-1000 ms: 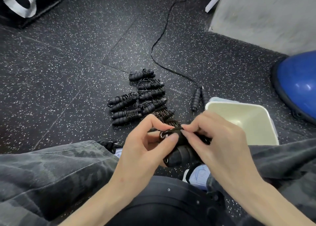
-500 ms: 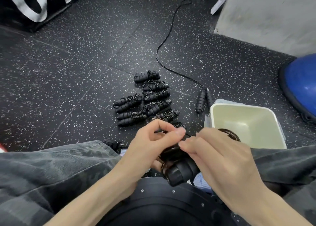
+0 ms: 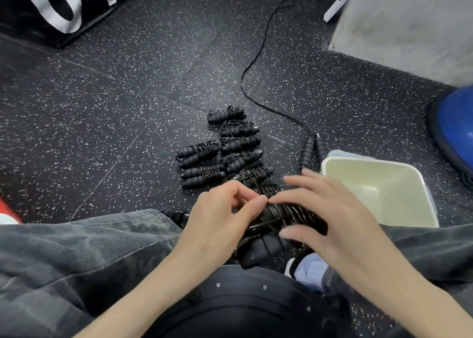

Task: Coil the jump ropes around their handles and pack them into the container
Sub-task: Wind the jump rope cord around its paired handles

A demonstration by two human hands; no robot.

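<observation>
Now: 2 hands | 1 held rope | 1 uncoiled rope | 1 container

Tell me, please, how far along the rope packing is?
Several coiled ropes lie finished on the floor. Both hands, left hand and right hand, are wrapping another bundle. One uncoiled rope remains, and the container looks empty.

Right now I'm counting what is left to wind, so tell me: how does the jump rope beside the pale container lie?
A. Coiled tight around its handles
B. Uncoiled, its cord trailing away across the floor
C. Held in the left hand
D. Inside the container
B: the uncoiled jump rope has its two handles side by side on the floor next to the container, with the thin cord running far off.
</observation>
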